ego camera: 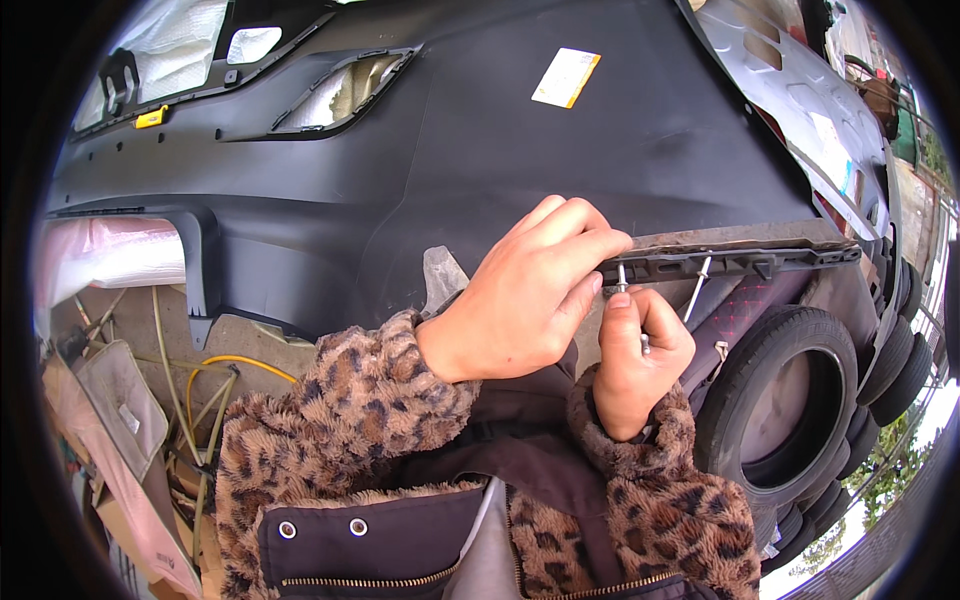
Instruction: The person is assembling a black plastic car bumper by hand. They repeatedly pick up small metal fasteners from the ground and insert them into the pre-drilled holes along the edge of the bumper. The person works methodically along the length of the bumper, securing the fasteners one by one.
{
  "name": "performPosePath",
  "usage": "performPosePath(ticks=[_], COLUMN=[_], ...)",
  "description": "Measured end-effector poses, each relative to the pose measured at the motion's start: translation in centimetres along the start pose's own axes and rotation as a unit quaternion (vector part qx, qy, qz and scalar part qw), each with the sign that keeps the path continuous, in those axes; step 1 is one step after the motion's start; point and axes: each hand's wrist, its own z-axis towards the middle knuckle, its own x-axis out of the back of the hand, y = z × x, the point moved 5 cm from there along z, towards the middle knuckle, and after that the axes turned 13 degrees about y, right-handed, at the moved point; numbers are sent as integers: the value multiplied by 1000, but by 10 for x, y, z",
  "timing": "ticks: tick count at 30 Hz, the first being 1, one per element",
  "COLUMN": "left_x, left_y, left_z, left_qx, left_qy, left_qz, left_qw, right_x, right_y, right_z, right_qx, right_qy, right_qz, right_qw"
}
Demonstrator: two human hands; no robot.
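My left hand (pixel 517 300) grips the near end of a long black plastic bracket strip (pixel 757 262), fingers over its top and thumb beneath. Just right of it, my right hand (pixel 645 352) pinches a slim metal rod, perhaps a bolt or screw (pixel 622 277), whose upper end meets the strip. Another metal rod (pixel 701 277) sticks out of the strip farther right. Behind both hands lies a large black car bumper cover (pixel 600 157) with a white and orange sticker (pixel 566 77). What the hidden fingers of my left hand touch cannot be seen.
Tyres (pixel 780 405) are stacked at the right. A bare silver metal panel (pixel 810 97) leans at the upper right. On the left are cardboard (pixel 124 495), thin poles (pixel 161 375), a yellow hose (pixel 247 361) and a wrapped pink-white roll (pixel 112 251). A yellow clip (pixel 151 117) sits on the cover's edge.
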Motion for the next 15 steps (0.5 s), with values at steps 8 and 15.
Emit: performPosePath(ticks=[8,15], left_x=[-6,-3], left_y=[-5,-2], left_z=[7,14], left_qx=[11,12], left_qy=[29,11], left_qz=[-34,-38], left_qw=[999,999], right_x=[-5,-6], right_y=[-14,-9], right_z=[3,9], right_qx=[132,-75], right_qy=[15,-5], right_qz=[-99,-28], right_qw=[986,997])
